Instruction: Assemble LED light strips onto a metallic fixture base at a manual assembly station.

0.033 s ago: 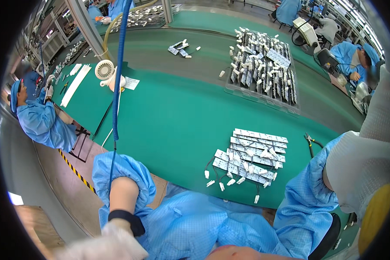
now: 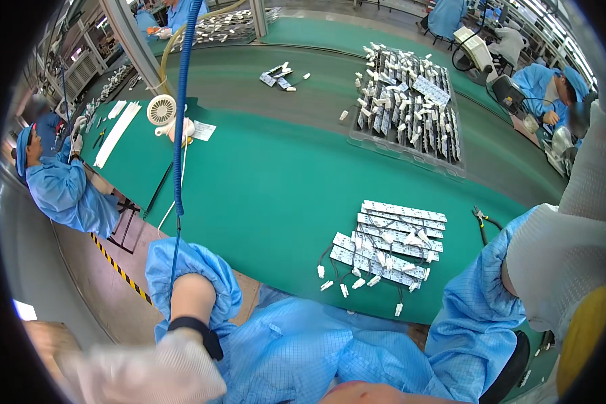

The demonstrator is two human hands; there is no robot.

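A loose stack of white strip boards with short wires and white connectors lies on the green table in front of me. My left hand, in a white glove with a black wrist strap, is blurred at the lower left, off the table and below its edge. My right hand, also gloved in white, is raised close to the camera at the right edge, right of the stack. A yellow shape shows just below it. Whether either hand holds anything is unclear.
A clear tray packed with several similar boards sits at the back. A blue coiled cable hangs down at the left, beside a small white fan. Dark-handled cutters lie right of the stack. Co-workers in blue sit at left and far right.
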